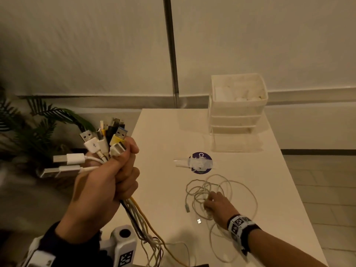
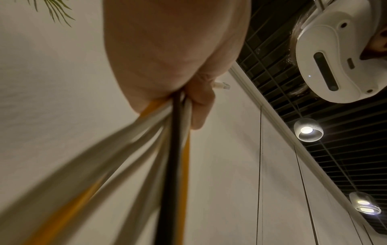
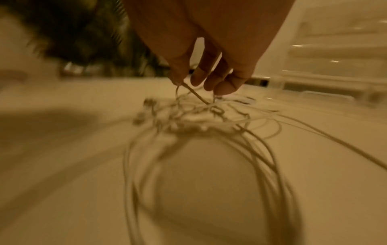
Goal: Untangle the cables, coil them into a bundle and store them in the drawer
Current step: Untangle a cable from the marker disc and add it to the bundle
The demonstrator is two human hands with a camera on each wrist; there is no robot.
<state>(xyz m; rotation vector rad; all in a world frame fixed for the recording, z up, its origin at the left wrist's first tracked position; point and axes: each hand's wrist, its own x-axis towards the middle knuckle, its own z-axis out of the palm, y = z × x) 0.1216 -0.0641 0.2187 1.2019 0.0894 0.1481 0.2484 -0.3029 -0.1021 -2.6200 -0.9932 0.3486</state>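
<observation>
My left hand (image 1: 123,170) is raised at the table's left edge and grips a bundle of cables (image 1: 138,218), white, black and yellow. Their USB plugs (image 1: 104,139) fan out above the fist. From below, the left hand (image 2: 199,102) is wrapped round the same cables (image 2: 176,149). A loose white cable (image 1: 248,191) lies in tangled loops on the white table (image 1: 163,132). My right hand (image 1: 210,203) reaches down into its middle. In the right wrist view the right hand (image 3: 209,81) pinches a strand of this blurred tangle (image 3: 199,119). The white drawer unit (image 1: 237,112) stands at the table's far right.
A round purple sticker under tape (image 1: 201,162) lies mid-table, and a small square tag (image 1: 199,221) sits near my right wrist. A leafy plant (image 1: 38,120) stands left of the table. The bundle's ends trail over the near table edge. The drawer unit (image 3: 335,49) is close behind my right hand.
</observation>
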